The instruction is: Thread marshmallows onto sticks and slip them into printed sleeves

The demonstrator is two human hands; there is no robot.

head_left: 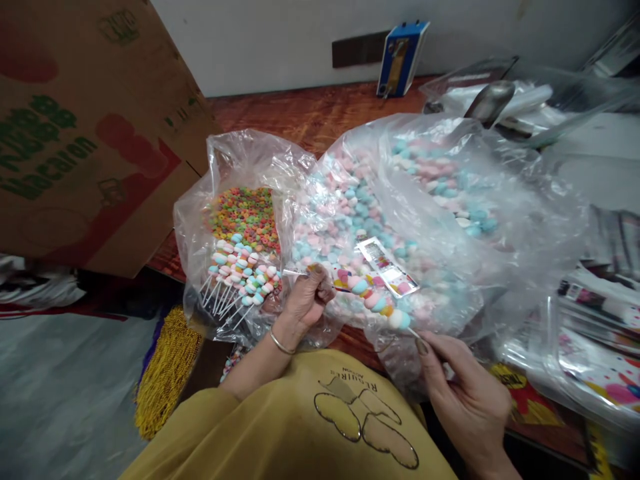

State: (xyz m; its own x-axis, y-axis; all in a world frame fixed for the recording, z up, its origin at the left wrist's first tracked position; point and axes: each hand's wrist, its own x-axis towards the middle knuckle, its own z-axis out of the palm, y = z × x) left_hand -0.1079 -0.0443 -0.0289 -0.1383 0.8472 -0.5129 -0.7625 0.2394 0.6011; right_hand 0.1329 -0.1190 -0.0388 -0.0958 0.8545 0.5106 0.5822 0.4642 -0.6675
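My right hand (463, 393) pinches the white stick of a marshmallow skewer (383, 305), threaded with pink, blue, white and orange sweets. The skewer points up and left toward my left hand (311, 297), which is closed on a printed plastic wrapper (345, 277) with coloured spots. The skewer's far end meets this wrapper; how far it reaches inside, I cannot tell. Just beyond lies another printed wrapper (387, 267) on a large clear bag of pastel marshmallows (360, 200). Left of my left hand, several finished skewers (243, 270) rest together on a bag of small ring-shaped sweets (245, 217).
A large cardboard box (95, 147) stands at left. On the reddish wooden table (280, 110), a blue device (403, 59) leans near the wall. A metal scoop (490, 101) sits at back right, with stacked printed packaging (600, 353) at right. A yellow fringed mop (167, 373) is below left.
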